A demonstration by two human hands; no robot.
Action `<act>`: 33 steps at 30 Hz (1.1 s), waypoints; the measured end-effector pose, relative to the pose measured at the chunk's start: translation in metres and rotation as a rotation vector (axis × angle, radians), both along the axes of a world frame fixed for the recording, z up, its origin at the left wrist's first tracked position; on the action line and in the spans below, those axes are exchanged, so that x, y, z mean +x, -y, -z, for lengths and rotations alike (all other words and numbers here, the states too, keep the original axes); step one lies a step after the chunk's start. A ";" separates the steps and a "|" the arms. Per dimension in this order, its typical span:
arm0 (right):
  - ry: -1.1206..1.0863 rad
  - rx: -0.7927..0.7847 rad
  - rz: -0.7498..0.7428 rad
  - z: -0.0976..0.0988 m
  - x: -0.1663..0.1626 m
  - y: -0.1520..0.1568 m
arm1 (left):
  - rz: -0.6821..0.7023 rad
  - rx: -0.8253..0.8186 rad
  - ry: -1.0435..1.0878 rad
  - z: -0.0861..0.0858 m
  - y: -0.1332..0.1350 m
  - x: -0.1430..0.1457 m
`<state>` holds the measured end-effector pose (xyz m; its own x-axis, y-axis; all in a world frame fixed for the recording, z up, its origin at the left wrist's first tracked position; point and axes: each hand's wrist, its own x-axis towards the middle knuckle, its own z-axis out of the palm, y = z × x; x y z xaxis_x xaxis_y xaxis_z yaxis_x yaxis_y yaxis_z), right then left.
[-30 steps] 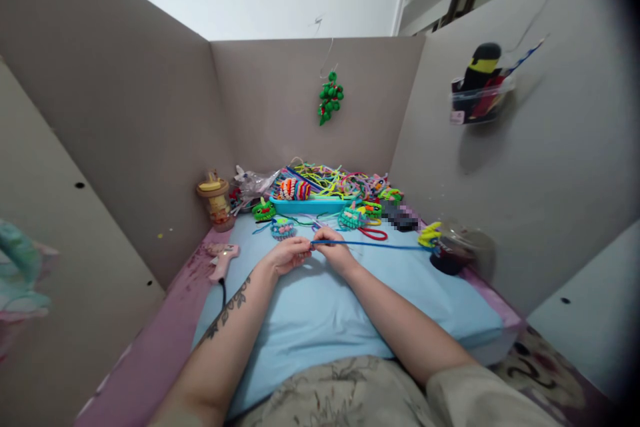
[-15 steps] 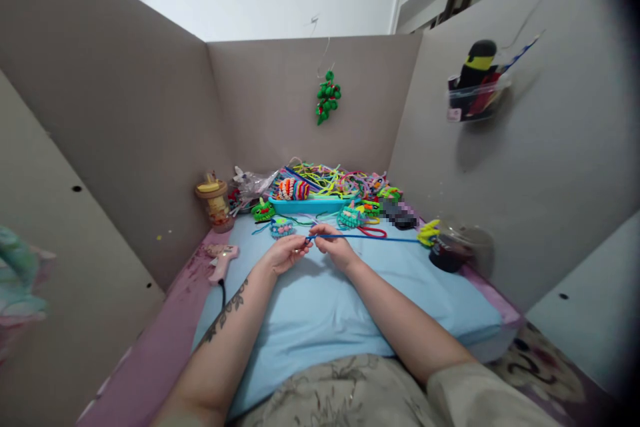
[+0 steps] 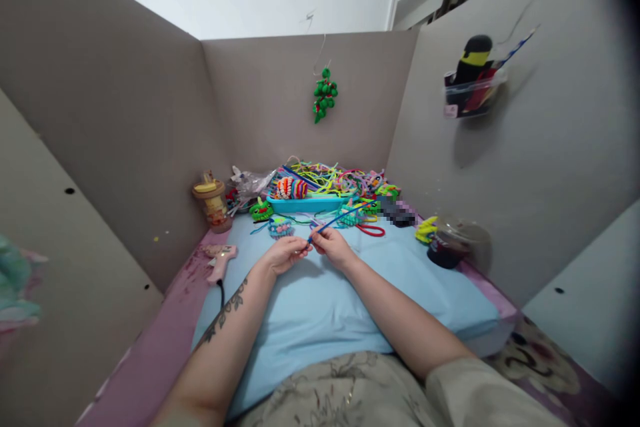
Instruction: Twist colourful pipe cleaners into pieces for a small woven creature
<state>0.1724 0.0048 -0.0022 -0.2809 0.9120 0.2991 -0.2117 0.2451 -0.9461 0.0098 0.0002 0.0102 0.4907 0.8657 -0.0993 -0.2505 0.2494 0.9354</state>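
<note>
Over the middle of the light blue cloth (image 3: 345,320), my two hands meet with their fingertips close together. Both pinch one end of a blue pipe cleaner (image 3: 345,213); its long free part slants up and away to the right. My left hand (image 3: 287,253) is closed on the tip, and my right hand (image 3: 333,245) grips it just beside. Beyond my fingers sits a small blue and pink fuzzy figure (image 3: 281,227). A teal fuzzy figure (image 3: 350,213) lies behind the pipe cleaner, partly covered by it.
A turquoise tray (image 3: 313,204) heaped with coloured pipe cleaners stands at the back. On the left are a pink glue gun (image 3: 220,262) and a lidded cup (image 3: 212,203). A dark tub (image 3: 447,250) and a yellow fuzzy piece (image 3: 426,231) sit at the right, with a blurred-out dark object (image 3: 397,211) behind.
The blue pipe cleaner's free part has swung from pointing level to the right to slanting up and away. Both hands keep their pinch in nearly the same place.
</note>
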 end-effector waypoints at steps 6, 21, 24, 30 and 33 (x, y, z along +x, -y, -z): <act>0.026 0.031 -0.035 -0.002 -0.002 0.003 | 0.042 0.039 0.014 0.003 0.000 -0.001; 0.397 0.320 0.216 -0.003 0.001 0.005 | 0.102 -0.081 0.014 -0.001 0.002 -0.001; 0.415 0.342 0.227 -0.004 -0.001 0.006 | 0.093 -0.055 0.034 0.002 0.001 0.000; 0.421 0.356 0.256 -0.006 -0.003 0.008 | 0.052 0.009 0.053 0.008 -0.002 0.003; 0.413 0.354 0.241 -0.006 -0.003 0.008 | 0.052 0.021 0.056 0.009 -0.002 0.003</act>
<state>0.1694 -0.0028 0.0043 -0.2359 0.8294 0.5064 0.2575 0.5559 -0.7904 0.0129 0.0026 0.0012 0.5397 0.8402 -0.0531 -0.2895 0.2445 0.9254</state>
